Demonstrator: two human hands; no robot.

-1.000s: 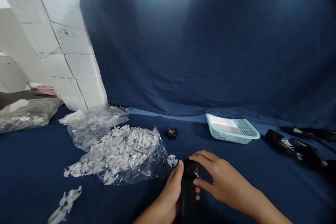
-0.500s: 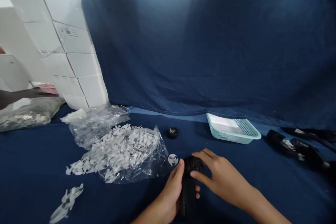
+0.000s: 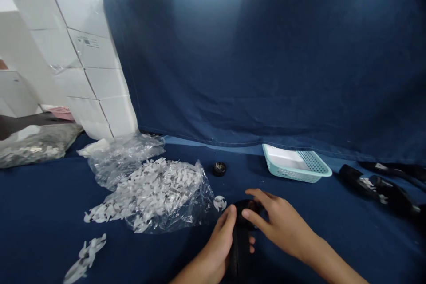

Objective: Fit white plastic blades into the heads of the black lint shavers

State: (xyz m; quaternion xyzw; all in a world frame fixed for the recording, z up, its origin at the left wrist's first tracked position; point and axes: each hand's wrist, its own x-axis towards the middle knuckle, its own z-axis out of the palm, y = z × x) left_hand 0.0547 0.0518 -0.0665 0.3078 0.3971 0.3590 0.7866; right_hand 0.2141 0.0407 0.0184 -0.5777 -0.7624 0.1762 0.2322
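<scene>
A black cylindrical part (image 3: 240, 239) lies on the blue cloth near the front edge. My left hand (image 3: 218, 246) is wrapped round its body from the left. My right hand (image 3: 278, 224) pinches its far end with thumb and forefinger. A single small white piece (image 3: 219, 203) lies just left of that end. A clear plastic bag (image 3: 156, 193) spilling several small white pieces sits further left. A small black round cap (image 3: 219, 168) stands alone behind the hands.
A light blue basket (image 3: 296, 163) with a white tray in it stands at the back right. Several black parts (image 3: 379, 188) lie at the far right. A grey bag (image 3: 31, 144) and white boxes (image 3: 89, 75) are at the left. More white pieces (image 3: 84, 255) lie front left.
My right hand's fingers have shifted slightly on the black part's far end. My left hand keeps its hold. The view has drifted a little.
</scene>
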